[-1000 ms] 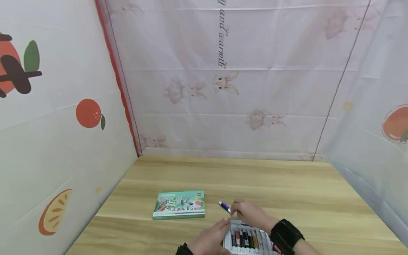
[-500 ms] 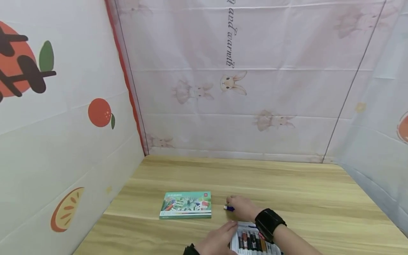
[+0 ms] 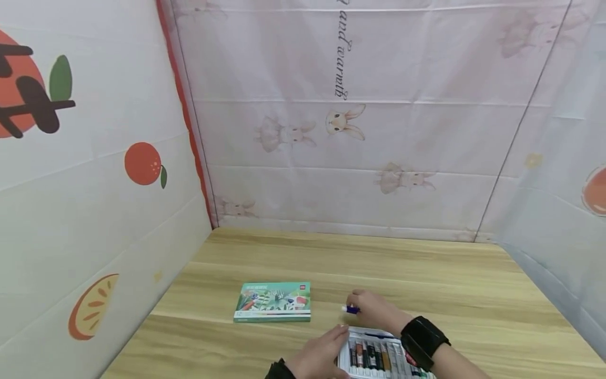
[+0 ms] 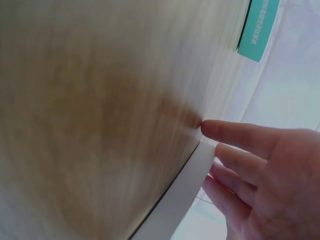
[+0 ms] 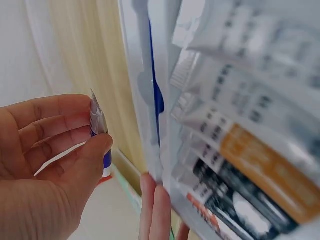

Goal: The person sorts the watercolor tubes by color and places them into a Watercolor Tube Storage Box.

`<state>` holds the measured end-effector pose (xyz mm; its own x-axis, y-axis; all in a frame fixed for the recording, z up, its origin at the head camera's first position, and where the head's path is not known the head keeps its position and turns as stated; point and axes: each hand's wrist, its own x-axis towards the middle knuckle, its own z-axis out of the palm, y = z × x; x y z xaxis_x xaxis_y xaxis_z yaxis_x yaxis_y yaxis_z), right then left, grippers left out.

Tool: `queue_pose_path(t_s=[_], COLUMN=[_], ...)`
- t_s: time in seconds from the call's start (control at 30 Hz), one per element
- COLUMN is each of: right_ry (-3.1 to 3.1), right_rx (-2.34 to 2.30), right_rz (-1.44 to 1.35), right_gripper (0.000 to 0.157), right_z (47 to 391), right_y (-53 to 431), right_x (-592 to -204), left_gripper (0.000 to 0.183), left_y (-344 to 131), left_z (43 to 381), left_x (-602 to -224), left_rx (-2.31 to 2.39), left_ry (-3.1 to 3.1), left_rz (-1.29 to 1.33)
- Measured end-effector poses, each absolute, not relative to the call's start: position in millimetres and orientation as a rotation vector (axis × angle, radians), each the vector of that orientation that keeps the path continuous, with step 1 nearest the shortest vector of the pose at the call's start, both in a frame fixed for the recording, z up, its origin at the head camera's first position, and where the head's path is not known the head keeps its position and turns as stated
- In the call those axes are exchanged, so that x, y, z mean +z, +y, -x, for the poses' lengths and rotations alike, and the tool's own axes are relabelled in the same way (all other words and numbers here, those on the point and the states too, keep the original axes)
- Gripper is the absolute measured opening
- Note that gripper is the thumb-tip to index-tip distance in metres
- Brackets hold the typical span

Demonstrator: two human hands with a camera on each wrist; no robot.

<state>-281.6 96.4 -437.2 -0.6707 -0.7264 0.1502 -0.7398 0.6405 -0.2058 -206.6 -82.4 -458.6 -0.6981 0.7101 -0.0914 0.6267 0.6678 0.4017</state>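
My right hand [image 3: 379, 311] pinches a small paint tube [image 3: 351, 309] between thumb and fingers, just above the far side of a paint set. The tube has a blue-purple body, a white cap and a flat silvery end, seen in the right wrist view [image 5: 107, 159]. The white tray [image 3: 362, 331] holds several paint tubes [image 3: 372, 358] in a row, brown, black and ochre among them. My left hand [image 3: 318, 355] rests against the tray's left side; its straight fingers touch the white side wall [image 4: 175, 200] in the left wrist view. My right forearm hides part of the tray.
A flat green box [image 3: 272, 301] with a plant picture lies left of the tray on the wooden table [image 3: 227, 342]. A slim blue paintbrush [image 5: 158, 100] lies in the tray's far slot. Printed cloth walls [image 3: 284, 195] stand on three sides.
The paint tube in my right hand has turned from slanting to nearly level, its cap pointing left. My left hand stays at the tray. The head view has shifted slightly.
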Motion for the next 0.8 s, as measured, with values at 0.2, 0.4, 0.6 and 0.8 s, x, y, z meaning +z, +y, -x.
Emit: queue_pose_path(t_s=[0.2, 0.4, 0.6, 0.8], right_ry=[-2.731, -2.721, -2.733, -2.696], right_rx=[0.343, 0.409, 0.489, 0.539], right_rz=[-1.293, -1.376, -1.413, -1.463], right_gripper=[0.023, 0.029, 0.029, 0.031], right_z=[268.2, 250.3, 238.2, 230.2], right_y=[104.2, 106.1, 108.6, 112.9], right_x=[-433.9, -431.1, -431.8, -433.1], left_gripper=[0.078, 0.079, 0.078, 0.079], left_y=[-84.4, -83.9, -81.5, -78.7], left_z=[205.8, 205.9, 205.4, 204.3], left_x=[-459.3, -460.9, -460.9, -459.8], left_rx=[0.523, 0.544, 0.555, 0.559], left_ry=[2.663, 2.676, 2.678, 2.679], left_rz=[-1.053, -1.013, -0.958, -0.943])
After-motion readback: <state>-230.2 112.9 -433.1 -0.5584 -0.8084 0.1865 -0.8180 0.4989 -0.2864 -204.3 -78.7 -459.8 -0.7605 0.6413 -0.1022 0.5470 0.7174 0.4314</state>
